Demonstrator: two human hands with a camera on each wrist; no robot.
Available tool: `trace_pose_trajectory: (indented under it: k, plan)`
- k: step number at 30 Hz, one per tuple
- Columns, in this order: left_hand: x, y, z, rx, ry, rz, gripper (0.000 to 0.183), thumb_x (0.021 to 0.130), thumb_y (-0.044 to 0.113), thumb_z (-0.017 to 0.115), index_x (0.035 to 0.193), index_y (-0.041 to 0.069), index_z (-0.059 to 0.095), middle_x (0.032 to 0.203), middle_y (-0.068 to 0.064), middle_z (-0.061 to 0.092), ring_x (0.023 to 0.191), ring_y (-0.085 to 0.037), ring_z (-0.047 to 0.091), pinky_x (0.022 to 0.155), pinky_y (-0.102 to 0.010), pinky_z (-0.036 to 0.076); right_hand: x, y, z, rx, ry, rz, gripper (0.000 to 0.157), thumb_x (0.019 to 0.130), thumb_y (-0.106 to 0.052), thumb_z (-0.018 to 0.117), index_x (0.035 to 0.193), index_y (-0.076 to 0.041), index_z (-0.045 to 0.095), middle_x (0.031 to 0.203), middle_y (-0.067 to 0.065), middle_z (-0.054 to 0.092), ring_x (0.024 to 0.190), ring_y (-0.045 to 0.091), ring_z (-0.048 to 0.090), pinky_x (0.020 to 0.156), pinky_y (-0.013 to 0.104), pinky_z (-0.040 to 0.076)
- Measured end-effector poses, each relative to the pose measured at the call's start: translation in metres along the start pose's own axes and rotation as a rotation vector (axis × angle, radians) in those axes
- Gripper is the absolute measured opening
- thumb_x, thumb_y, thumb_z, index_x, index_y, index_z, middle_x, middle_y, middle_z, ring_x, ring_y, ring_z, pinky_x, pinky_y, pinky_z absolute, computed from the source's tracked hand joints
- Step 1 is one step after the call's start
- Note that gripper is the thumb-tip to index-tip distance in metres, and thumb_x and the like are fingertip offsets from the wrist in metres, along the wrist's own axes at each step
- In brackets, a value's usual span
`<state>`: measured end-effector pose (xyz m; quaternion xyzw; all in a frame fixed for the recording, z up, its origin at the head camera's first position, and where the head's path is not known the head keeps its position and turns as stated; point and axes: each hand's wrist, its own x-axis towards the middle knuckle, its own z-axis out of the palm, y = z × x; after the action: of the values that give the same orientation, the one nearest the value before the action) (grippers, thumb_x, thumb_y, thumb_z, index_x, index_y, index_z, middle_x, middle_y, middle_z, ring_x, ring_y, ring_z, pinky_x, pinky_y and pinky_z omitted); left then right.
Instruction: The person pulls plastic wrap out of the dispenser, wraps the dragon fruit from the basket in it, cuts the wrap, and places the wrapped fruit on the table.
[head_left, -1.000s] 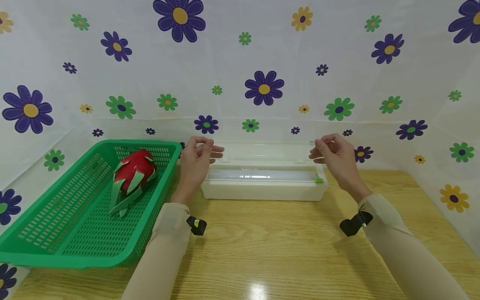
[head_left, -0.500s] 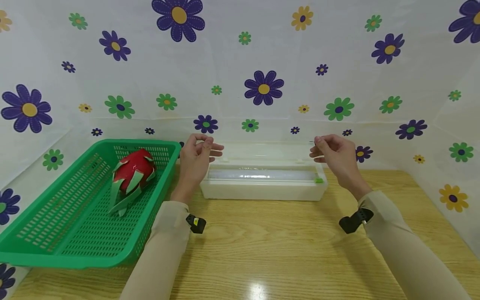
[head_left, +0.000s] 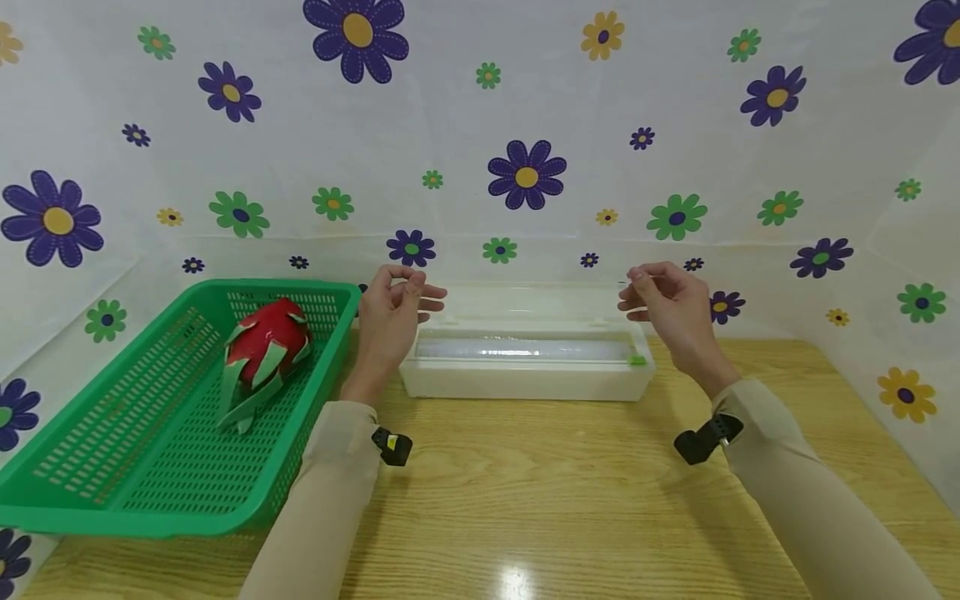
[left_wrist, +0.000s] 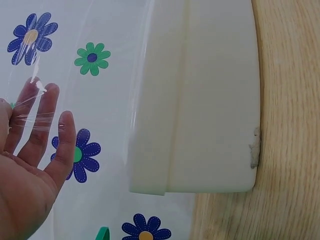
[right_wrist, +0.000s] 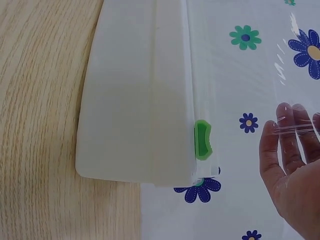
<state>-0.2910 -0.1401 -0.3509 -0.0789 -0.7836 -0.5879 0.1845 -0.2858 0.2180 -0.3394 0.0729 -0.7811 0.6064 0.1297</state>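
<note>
My left hand (head_left: pixel 390 325) and right hand (head_left: pixel 678 321) are raised above the two ends of a white cling film dispenser (head_left: pixel 525 386). Each pinches, between thumb and fingers, a corner of clear cling film (right_wrist: pixel 280 70), which shows mostly by its glints and creases. In the left wrist view, thin folds of film run across the left fingers (left_wrist: pixel 48 107). Film also crosses the right fingertips in the right wrist view. The dispenser's lid (head_left: pixel 525 302) stands up at the back, and a film roll (head_left: pixel 517 348) lies inside. A green slide cutter (right_wrist: pixel 202 140) sits at the right end of its rail.
To the left, a green plastic basket (head_left: pixel 172 523) holds a red dragon fruit (head_left: pixel 273 337) with green scales. Beneath everything is a wood-grain table (head_left: pixel 540 483). A white flower-patterned sheet (head_left: pixel 450 125) rises behind and at the sides.
Both hands have risen very slightly, still pinching the film. The dispenser, slide cutter and basket have stayed in place.
</note>
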Motion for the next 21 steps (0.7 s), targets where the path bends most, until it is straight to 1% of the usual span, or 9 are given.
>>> trace_pose_trajectory:
  k: [4,7,9,17,21]
  plan:
    - [0.0003,0.0012,0.0007,-0.006,0.002,0.004,0.035,0.107,0.041,0.049,0.120,0.009,0.053,0.110,-0.013,0.078,0.097,-0.025,0.077,0.089,-0.038,0.061,0.0006,0.0002,-0.0002,0.009,-0.003,-0.010,0.029,0.107,-0.029,0.055,0.123,-0.006,0.062,0.090,-0.012,0.071,0.083,0.006,0.072,0.076,0.023,0.061]
    - [0.0007,0.0020,0.0013,-0.008,0.004,0.008,0.035,0.107,0.042,0.048,0.119,0.010,0.054,0.110,-0.013,0.078,0.096,-0.024,0.077,0.089,-0.037,0.061,0.0009,-0.0002,-0.0001,0.010,-0.001,-0.020,0.023,0.107,-0.029,0.054,0.120,-0.012,0.063,0.091,-0.011,0.071,0.083,0.006,0.072,0.076,0.023,0.061]
    - [0.0006,0.0026,0.0013,-0.006,0.006,0.009,0.035,0.106,0.042,0.048,0.119,0.011,0.054,0.110,-0.012,0.078,0.096,-0.024,0.077,0.088,-0.036,0.061,0.0011,-0.0010,0.0003,0.013,0.000,-0.025,0.023,0.107,-0.029,0.054,0.120,-0.012,0.063,0.093,-0.010,0.070,0.083,0.006,0.072,0.075,0.022,0.061]
    - [0.0017,0.0043,0.0010,0.002,0.006,0.003,0.035,0.106,0.044,0.048,0.119,0.012,0.054,0.110,-0.012,0.078,0.095,-0.022,0.077,0.089,-0.041,0.061,0.0012,-0.0031,0.0000,0.020,0.008,-0.011,0.028,0.106,-0.028,0.055,0.121,-0.006,0.062,0.094,-0.010,0.070,0.081,0.005,0.072,0.075,0.023,0.061]
    - [0.0037,0.0051,0.0007,0.003,0.009,0.013,0.034,0.106,0.044,0.048,0.119,0.013,0.054,0.109,-0.011,0.079,0.093,-0.021,0.077,0.087,-0.036,0.062,0.0017,-0.0055,-0.0009,0.025,0.011,-0.012,0.029,0.106,-0.029,0.056,0.122,-0.005,0.062,0.093,-0.010,0.070,0.082,0.006,0.072,0.075,0.022,0.061]
